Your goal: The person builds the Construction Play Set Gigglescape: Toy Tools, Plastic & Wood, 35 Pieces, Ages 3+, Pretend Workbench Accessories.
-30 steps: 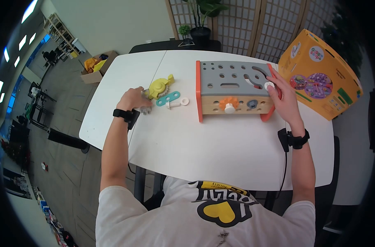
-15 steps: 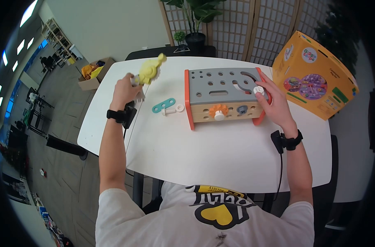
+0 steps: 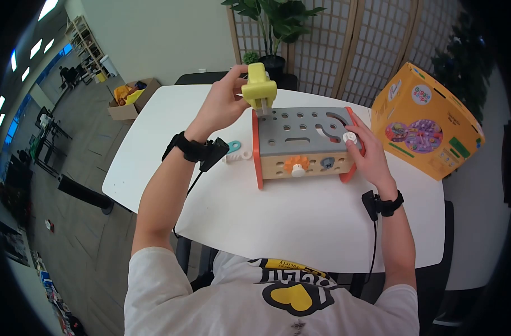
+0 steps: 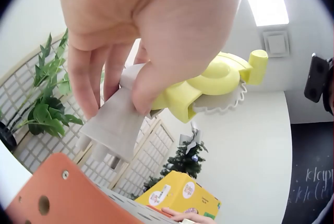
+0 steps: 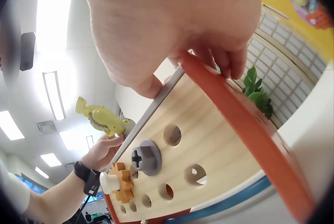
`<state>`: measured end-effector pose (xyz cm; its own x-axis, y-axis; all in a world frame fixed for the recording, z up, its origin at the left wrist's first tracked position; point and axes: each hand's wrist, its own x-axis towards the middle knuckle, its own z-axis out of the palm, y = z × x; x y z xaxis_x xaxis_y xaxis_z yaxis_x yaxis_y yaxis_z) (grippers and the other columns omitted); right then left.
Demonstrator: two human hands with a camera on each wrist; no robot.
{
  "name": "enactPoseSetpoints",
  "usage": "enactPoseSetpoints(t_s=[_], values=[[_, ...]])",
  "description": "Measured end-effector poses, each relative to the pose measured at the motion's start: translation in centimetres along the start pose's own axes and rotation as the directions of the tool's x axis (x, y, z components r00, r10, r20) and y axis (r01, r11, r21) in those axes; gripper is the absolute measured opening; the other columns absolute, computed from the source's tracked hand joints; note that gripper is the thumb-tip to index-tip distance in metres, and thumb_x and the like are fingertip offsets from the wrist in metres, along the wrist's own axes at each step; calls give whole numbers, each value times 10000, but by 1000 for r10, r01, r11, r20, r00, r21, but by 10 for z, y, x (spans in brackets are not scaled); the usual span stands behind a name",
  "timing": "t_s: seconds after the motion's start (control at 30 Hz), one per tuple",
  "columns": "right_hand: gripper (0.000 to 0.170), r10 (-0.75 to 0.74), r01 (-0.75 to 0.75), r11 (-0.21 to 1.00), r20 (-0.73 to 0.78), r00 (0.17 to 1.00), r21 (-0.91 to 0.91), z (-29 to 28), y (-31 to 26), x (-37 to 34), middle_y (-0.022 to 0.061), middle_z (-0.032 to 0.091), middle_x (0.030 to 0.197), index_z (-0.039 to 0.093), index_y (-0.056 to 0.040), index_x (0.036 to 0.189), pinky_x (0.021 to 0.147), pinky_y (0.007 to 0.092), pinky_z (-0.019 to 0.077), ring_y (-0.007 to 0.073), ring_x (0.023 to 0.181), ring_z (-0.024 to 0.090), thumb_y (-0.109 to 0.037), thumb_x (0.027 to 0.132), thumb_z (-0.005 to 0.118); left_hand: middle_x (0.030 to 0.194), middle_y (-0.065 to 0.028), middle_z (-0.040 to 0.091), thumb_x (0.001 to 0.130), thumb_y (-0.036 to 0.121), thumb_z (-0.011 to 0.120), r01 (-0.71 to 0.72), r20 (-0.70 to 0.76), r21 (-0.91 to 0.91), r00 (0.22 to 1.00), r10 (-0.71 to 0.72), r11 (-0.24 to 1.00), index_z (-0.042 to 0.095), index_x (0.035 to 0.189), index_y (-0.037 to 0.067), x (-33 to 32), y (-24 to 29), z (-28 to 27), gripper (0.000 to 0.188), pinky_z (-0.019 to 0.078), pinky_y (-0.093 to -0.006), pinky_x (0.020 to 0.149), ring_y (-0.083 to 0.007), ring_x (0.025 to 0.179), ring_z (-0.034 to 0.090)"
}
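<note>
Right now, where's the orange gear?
In the head view, the orange gear is on the toy's wooden front, left of the grey bolt, behind a white knob.

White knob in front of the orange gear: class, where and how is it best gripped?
I would pinch the rim of the white knob from the person's side, thumb and fingers on opposite edges. Its round head stands out past the orange gear on the front of the toy workbench, so that side should be easiest.
</note>
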<state>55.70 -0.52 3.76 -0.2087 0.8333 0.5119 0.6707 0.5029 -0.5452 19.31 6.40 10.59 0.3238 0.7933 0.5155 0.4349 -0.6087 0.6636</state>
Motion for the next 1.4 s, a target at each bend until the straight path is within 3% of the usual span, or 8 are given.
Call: enactPoseSetpoints(t_s=[0.17, 0.5, 0.67, 0.77, 0.87, 0.97, 1.2, 1.4], values=[[342, 14, -14, 1000, 6, 1000, -4, 0, 0, 0, 150, 497, 1544, 637, -26, 1231, 699, 271, 501, 213, 956, 681, -174, 923, 615, 1104, -114, 716, 930, 31, 645, 87, 78, -15, 993, -85, 996, 509, 1333, 45, 3, 11, 11, 426, 508, -333, 943, -213, 1058, 682], [348, 29, -30, 999, 9, 1000, 28, -1, 0, -1, 175, 474, 1555, 631, -21, 1248, 955, 332, 496, 299, 1212, 627, -180, 939, 609, 1164, -156, 723, 932, 53, 681, 57, 161, 50, 985, -64, 997, 489, 1288, 50, -1, 7, 14, 405, 544, -364, 943, -281, 1096, 714], [351, 44, -46, 998, 53, 998, 35, -5, -2, 1, 170, 468, 1562, 627, -25, 1254, 937, 325, 500, 285, 1196, 636, -208, 955, 616, 1204, -158, 714, 941, 83, 685, 16, 149, 69, 988, -26, 997, 445, 1429, 86, -16, -4, 12, 543, 542, -371, 947, -281, 1135, 694], [355, 104, -108, 994, 94, 990, 34, -10, -5, 2, 155, 436, 1590, 608, -29, 1284, 954, 316, 486, 270, 1235, 610, -207, 976, 609, 1178, -147, 719, 929, 164, 723, 45, 49, 89, 998, -50, 995, 539, 1401, 84, -33, -8, 6, 513, 540, -364, 922, -277, 1084, 694], [356, 11, -14, 1000, 95, 995, 27, -15, 13, 2, 134, 398, 1618, 585, -36, 1318, 994, 314, 459, 262, 1304, 556, -195, 1000, 590, 1113, -137, 716, 892, 250, 770, 165, 240, 469, 922, -305, 867, 687, 1219, 57, -49, -30, -14, 388, 535, -373, 885, -288, 996, 685], [353, 73, -87, 992, 147, 987, 95, -24, 21, 2, 107, 387, 1625, 573, -46, 1336, 1095, 336, 392, 258, 1400, 467, -212, 1025, 562, 1036, -132, 702, 836, 284, 812, 74, 424, 542, 836, -348, 837, 750, 1063, 42, -78, -59, -16, 337, 531, -404, 853, -308, 955, 663], [382, 43, -95, 958, 191, 981, 272, -33, 50, 7, 140, 325, 1647, 569, -61, 1355, 1187, 370, 295, 282, 1493, 352, -281, 1044, 539, 1002, -125, 692, 778, 167, 824, 28, 451, 615, 807, -381, 788, 739, 1049, 32, -103, -84, -6, 314, 545, -400, 813, -302, 882, 667], [400, 46, -94, 952, 167, 985, 292, -31, 54, 7, 138, 330, 1644, 573, -66, 1352, 1211, 389, 256, 279, 1509, 322, -313, 1040, 537, 980, -100, 679, 816, 72, 801, 142, 153, 109, 976, -158, 984, 721, 1037, 4, -86, -51, 9, 245, 584, -291, 796, -186, 828, 686]])
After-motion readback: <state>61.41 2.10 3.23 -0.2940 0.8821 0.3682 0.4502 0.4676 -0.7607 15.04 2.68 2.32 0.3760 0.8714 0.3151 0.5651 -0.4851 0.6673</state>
